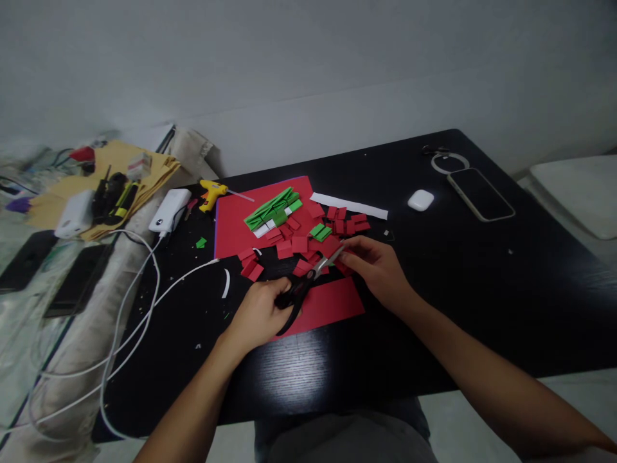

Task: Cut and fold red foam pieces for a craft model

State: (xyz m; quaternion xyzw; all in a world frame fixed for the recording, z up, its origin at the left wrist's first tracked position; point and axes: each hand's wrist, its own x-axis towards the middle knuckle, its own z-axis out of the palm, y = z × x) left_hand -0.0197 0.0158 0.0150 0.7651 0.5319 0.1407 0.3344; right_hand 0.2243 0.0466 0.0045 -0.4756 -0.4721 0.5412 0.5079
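My left hand (263,313) is closed round the black handles of a pair of scissors (308,281), whose blades point up and to the right. At the blade tips, my right hand (378,270) pinches a small red paper piece (343,267), partly hidden by the fingers. Several folded red paper pieces (299,244) lie scattered around the blades, with a folded green piece (321,232) among them. Under the scissors lies a red paper strip (332,305). Beyond, folded green strips (272,209) rest on a large red sheet (231,225).
A yellow glue gun (211,194) stands at the back left, near a white power bank (169,211) with a white cable (157,283). To the right are a white earbud case (421,200) and a phone (481,194). A white paper strip (349,206) lies behind the pieces.
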